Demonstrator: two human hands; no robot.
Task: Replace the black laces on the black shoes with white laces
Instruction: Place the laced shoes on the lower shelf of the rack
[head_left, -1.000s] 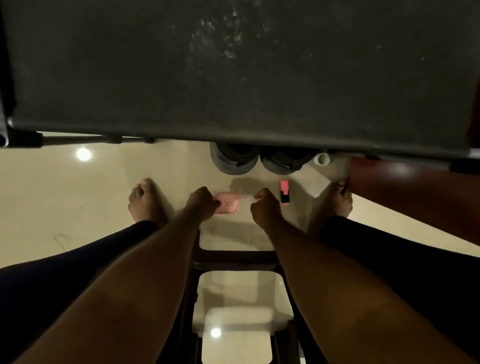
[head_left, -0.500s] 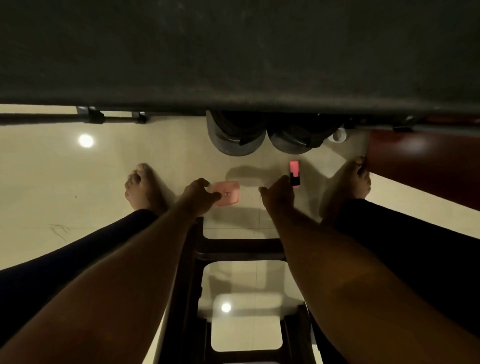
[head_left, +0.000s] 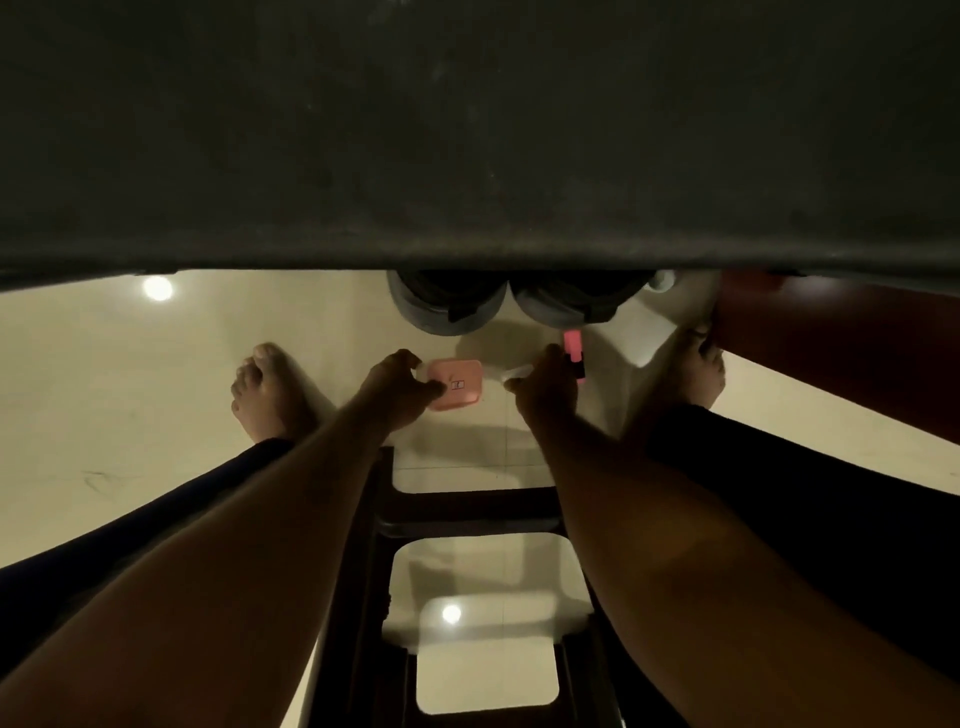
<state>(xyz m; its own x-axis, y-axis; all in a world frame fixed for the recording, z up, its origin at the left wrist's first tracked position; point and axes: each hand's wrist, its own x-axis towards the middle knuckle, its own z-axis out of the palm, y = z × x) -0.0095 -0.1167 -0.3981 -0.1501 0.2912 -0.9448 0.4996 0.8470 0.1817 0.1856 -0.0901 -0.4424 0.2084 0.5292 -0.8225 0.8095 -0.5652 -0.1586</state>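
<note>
1. Our left hand (head_left: 400, 387) is curled, fingertips pinching something pale just above the pink case (head_left: 460, 389). Our right hand (head_left: 545, 395) is curled too, pinching the end of what looks like a white lace (head_left: 519, 372). In this dim light we cannot tell whether one lace runs between both hands.
2. With so slight a pinch at the tip, the lace could slip. On the cream floor (head_left: 130, 374) it would be pale on pale, and we might lose sight of it.
3. The pink-and-black stick (head_left: 574, 353) lies just beside our right hand, so a careless turn of the wrist could knock it away.
4. The black shoes (head_left: 447, 309) stand side by side beyond the hands, half hidden under the dark table edge (head_left: 467, 249). Their eyelets and laces are out of sight. Working there, we would be threading blind and might skip an eyelet. We judge they should come out first.
5. We lean over the dark stool (head_left: 467, 512), and a longer reach could unsettle our balance.
</note>
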